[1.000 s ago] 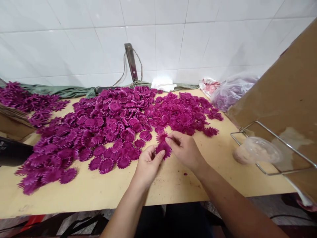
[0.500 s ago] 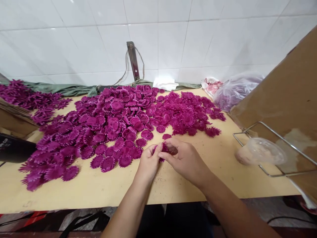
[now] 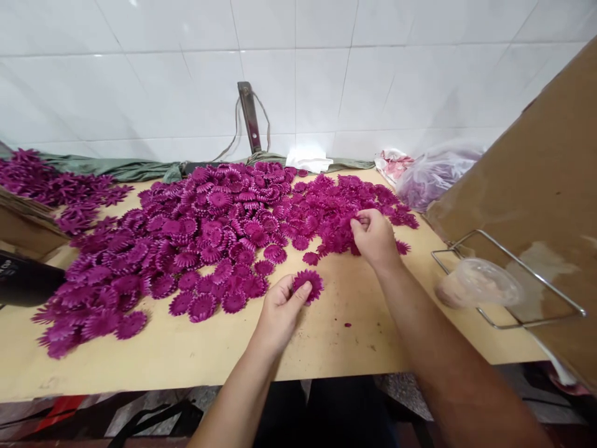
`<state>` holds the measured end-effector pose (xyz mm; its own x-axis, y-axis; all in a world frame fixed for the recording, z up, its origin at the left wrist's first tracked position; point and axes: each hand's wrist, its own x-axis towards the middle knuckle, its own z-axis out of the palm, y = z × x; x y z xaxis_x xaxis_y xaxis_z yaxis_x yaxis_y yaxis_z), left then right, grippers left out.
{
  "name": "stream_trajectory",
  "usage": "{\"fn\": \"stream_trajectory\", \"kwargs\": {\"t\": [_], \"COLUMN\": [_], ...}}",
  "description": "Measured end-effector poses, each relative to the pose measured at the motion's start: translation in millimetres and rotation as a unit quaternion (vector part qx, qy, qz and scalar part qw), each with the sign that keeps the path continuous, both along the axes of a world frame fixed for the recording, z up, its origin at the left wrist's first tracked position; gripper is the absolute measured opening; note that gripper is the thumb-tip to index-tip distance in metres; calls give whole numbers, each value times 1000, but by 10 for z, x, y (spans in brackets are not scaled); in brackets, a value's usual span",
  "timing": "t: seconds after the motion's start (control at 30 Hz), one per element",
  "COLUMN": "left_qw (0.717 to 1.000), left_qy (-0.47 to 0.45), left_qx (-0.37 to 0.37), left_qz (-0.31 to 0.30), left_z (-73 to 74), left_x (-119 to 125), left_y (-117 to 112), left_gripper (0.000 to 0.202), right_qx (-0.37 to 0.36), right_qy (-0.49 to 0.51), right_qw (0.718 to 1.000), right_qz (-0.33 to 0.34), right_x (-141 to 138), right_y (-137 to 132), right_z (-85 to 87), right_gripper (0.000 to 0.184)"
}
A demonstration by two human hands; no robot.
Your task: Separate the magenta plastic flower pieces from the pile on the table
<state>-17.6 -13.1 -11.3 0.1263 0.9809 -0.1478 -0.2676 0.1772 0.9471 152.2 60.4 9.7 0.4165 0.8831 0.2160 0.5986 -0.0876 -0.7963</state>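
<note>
My left hand [image 3: 281, 307] pinches a round magenta flower piece [image 3: 309, 283] just above the wooden table [image 3: 196, 354], near its front middle. My right hand [image 3: 374, 238] reaches to the right-hand heap of magenta flower pieces [image 3: 345, 211], fingers curled on a piece at the heap's near edge. A larger spread of ruffled magenta flower pieces [image 3: 196, 236] covers the table's left and centre.
A tilted cardboard box [image 3: 527, 186] with a wire frame [image 3: 508, 280] and a clear plastic cup [image 3: 476, 283] stands at right. Plastic bags [image 3: 429, 174] lie at back right. A black object [image 3: 23, 280] and a cardboard box with more flowers [image 3: 32, 205] are at left.
My right hand left the piece that both hands held and moved up and right to the right-hand heap. My left hand keeps the flower piece in about the same place.
</note>
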Motion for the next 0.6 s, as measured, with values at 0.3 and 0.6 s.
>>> {"fn": "stream_trajectory", "kwargs": {"t": [0.3, 0.6], "left_qw": [999, 996], "left_qy": [-12, 61], "left_qx": [-27, 64], "left_qz": [27, -24], "left_z": [-66, 24], "left_x": [24, 43], "left_y": [87, 36], "left_gripper": [33, 26], "right_qx": [-50, 30], "right_qy": [80, 44], "right_qw": [941, 984], "right_qz": [326, 168], "right_x": [-394, -372], "right_y": [-683, -382], "right_z": [127, 26], "right_gripper": [17, 10]}}
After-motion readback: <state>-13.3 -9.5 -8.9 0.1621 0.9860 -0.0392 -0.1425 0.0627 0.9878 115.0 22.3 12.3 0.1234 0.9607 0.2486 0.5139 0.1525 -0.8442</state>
